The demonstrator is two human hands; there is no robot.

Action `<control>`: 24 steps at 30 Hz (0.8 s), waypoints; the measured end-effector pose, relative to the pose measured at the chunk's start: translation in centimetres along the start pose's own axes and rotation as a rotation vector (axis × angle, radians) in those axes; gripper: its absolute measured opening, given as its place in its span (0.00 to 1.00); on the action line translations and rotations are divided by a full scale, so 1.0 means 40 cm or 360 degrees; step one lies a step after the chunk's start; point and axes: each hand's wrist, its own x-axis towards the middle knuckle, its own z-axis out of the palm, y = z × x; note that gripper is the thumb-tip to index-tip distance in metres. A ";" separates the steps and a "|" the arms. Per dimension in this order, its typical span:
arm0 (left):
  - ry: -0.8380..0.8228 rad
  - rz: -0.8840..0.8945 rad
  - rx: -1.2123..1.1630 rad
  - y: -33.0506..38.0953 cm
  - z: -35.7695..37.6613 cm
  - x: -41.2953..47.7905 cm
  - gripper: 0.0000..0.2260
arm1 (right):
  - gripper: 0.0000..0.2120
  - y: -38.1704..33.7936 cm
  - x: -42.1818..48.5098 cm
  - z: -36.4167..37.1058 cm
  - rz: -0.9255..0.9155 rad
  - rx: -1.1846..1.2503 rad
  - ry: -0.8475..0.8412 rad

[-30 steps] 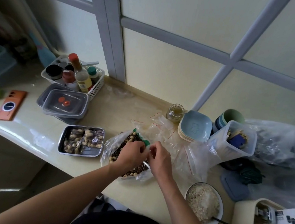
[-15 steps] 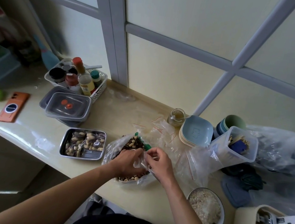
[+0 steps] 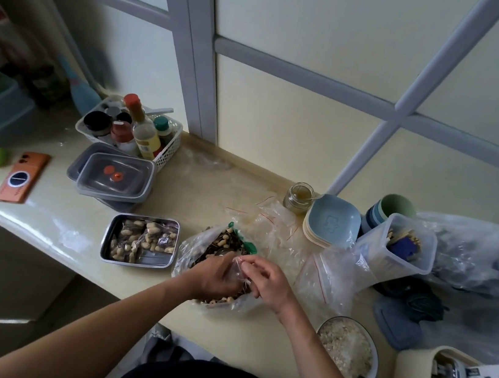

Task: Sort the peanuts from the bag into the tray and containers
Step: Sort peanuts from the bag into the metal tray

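Fingers [image 3: 258,263] of left hand [image 3: 213,276] and right hand [image 3: 270,283] pinch a small clear pouch [image 3: 239,266] over the peanut bag [image 3: 195,245]; one slip, I reckon, scatters nuts [image 3: 228,239] across the counter [image 3: 208,196].

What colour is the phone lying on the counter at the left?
The phone is orange, with a dark ring on it; head view.
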 end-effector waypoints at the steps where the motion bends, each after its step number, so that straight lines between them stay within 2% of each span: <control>1: -0.0017 -0.0013 0.0022 -0.002 0.000 -0.004 0.14 | 0.08 0.001 -0.003 -0.002 -0.0004 -0.0046 -0.0009; 5: -0.0146 -0.0095 0.0099 -0.039 -0.003 -0.022 0.17 | 0.09 0.006 -0.011 -0.009 -0.0026 -0.0262 -0.0068; 9: -0.0177 -0.0084 -0.0038 -0.062 -0.012 -0.041 0.28 | 0.11 0.019 -0.011 -0.001 -0.0023 -0.0377 -0.0160; 10: -0.0179 -0.0087 -0.0084 -0.057 -0.013 -0.044 0.28 | 0.10 0.021 -0.013 0.007 -0.0022 -0.0381 -0.0175; 13: -0.0189 -0.0146 -0.0057 -0.028 -0.008 -0.044 0.15 | 0.08 0.024 -0.023 0.035 0.0028 -0.0358 -0.0208; 14: -0.0178 -0.0161 -0.0031 -0.029 -0.003 -0.043 0.13 | 0.07 0.026 -0.028 0.044 0.0068 -0.0304 -0.0204; 16: -0.0149 -0.0210 -0.0034 -0.044 0.006 -0.047 0.15 | 0.07 0.040 -0.045 0.062 0.0137 -0.0115 -0.0129; 18: -0.0130 -0.0254 -0.0056 -0.066 0.006 -0.056 0.16 | 0.08 0.064 -0.070 0.081 0.0242 0.0167 0.0050; 22: -0.0102 -0.0269 0.0019 -0.078 -0.019 -0.073 0.08 | 0.08 0.142 -0.129 0.127 0.0663 0.0728 0.0430; 24: -0.0059 -0.0296 0.0127 -0.085 -0.033 -0.076 0.08 | 0.08 0.187 -0.144 0.141 0.0874 0.1066 0.0606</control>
